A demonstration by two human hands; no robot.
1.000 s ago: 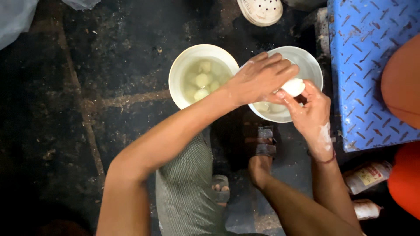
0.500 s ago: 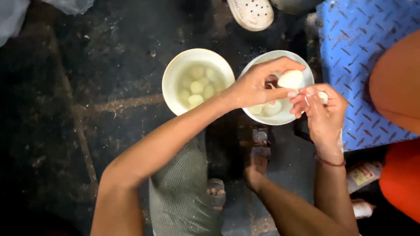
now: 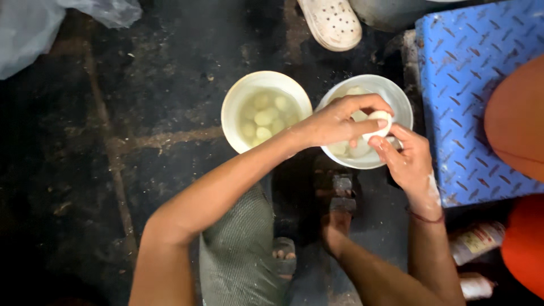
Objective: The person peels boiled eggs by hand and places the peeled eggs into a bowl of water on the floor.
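A white boiled egg point(image 3: 378, 123) is held in the fingertips of my left hand point(image 3: 337, 121) over a white bowl point(image 3: 391, 90) that holds a few more peeled eggs. My right hand point(image 3: 409, 160) touches the same egg from below with its thumb and fingers. To the left stands a cream bucket point(image 3: 237, 101) of cloudy water with several eggs point(image 3: 264, 118) floating in it.
A blue patterned metal stool point(image 3: 470, 85) stands at the right, with an orange object point(image 3: 518, 119) on it. A white perforated clog point(image 3: 331, 22) lies at the top. Clear plastic sheeting point(image 3: 39, 28) lies top left. My sandalled feet point(image 3: 339, 192) rest on the dark floor. Bottles point(image 3: 476, 241) lie at lower right.
Both hands have stayed over the white bowl working the egg; the left hand's fingers have shifted around it and the right thumb has moved under it.
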